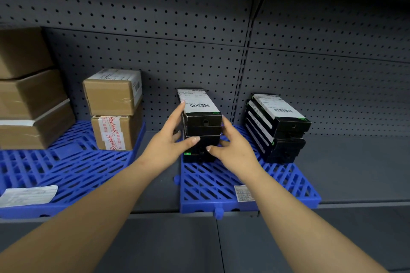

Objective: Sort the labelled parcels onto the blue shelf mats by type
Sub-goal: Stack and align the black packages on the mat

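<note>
A stack of slim black boxes [203, 126], matte card with sharp edges and a white barcoded label on top, stands at the back left of the right blue mat [221, 181]. The left hand [168, 146] lies against the stack's left side, fingers spread and nearly straight, forefinger reaching to the top label's edge and thumb across the front of a lower box. The right hand [230, 148] cups the right side, thumb pressed to the front near the base, fingers bent behind the stack's corner; how tightly they bear cannot be told.

Just beside, on the same mat, a second black stack [279, 128] leans slightly, its white side labels showing in steps. The mat is rigid plastic with diagonal slats, and a small printed sticker [243, 193] lies near its front edge.

Well apart to the left, another slatted blue mat [66, 168] carries two brown cardboard cartons [115, 108], one on the other, the lower bound with white tape printed in red. Larger taped cartons [31, 99] are stacked at the far left. A loose paper label [28, 195] lies flat on that mat's front. Behind rises grey perforated metal backing [177, 28].
</note>
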The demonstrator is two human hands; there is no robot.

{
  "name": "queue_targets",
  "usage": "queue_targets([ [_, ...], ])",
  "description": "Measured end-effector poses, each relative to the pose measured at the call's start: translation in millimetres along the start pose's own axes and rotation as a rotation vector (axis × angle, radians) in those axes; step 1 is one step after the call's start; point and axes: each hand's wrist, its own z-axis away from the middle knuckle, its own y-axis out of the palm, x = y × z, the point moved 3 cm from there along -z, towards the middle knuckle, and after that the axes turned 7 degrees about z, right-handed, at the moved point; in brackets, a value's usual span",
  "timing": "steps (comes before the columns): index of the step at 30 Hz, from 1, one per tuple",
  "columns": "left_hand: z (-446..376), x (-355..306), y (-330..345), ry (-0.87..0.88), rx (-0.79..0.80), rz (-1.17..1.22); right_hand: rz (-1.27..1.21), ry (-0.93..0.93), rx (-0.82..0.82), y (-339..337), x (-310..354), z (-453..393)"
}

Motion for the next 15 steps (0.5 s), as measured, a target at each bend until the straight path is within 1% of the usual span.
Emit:
queue_targets([
  [3,-2,-5,2,-0.052,0.01,0.065,-0.03,-0.016,0.016,1,5,1],
  [7,-3,-4,3,-0.065,0.0,0.062,-0.008,-0.005,0.004,4,7,6],
  [12,-2,-4,4,-0.048,-0.004,-0.071,0.068,-0.023,-0.022,3,14,10],
  [15,1,-7,4,0.089,-0.048,-0.314,0.216,-0.111,-0.086,-1,22,17],
])
